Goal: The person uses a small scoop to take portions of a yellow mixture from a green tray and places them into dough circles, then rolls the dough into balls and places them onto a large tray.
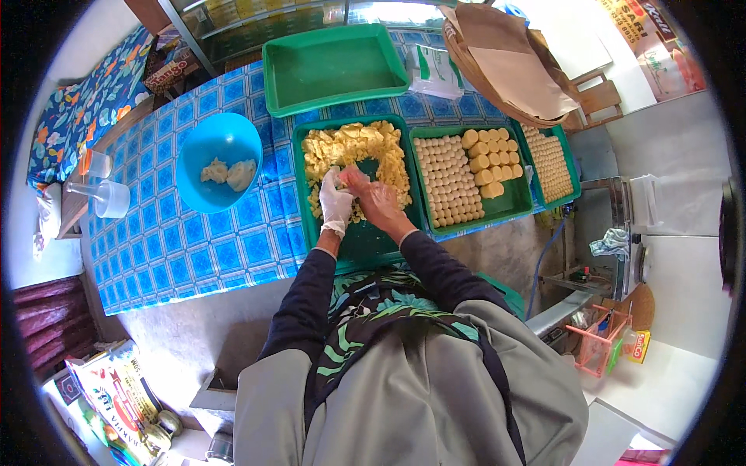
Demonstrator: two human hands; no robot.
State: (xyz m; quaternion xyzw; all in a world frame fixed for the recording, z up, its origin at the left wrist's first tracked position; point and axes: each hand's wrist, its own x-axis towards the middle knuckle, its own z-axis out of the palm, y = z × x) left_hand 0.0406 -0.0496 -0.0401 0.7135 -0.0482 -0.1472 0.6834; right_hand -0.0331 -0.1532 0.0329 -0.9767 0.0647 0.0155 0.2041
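Note:
My left hand [336, 206], in a thin whitish glove, meets my right hand [381, 205] over a green tray [365, 247] of crumbly yellow dough [351, 142]. Both hands look closed, with their fingertips close together. Something pinkish and translucent [355, 179] shows at the right fingers; whether it is a glove or a held thing I cannot tell. The dough lies in a ring of lumps along the tray's far part and sides. Just to the right, a second green tray [509, 205] bears rows of small pale balls [448, 180] and larger yellow rounds [483, 161].
A blue bowl [203, 140] with pale dough lumps [227, 172] stands at left on the blue checked tablecloth [159, 225]. Beyond the dough is another green tray [334, 74]. Farther right are a tray of small balls [549, 165] and a round basket with brown paper [517, 74].

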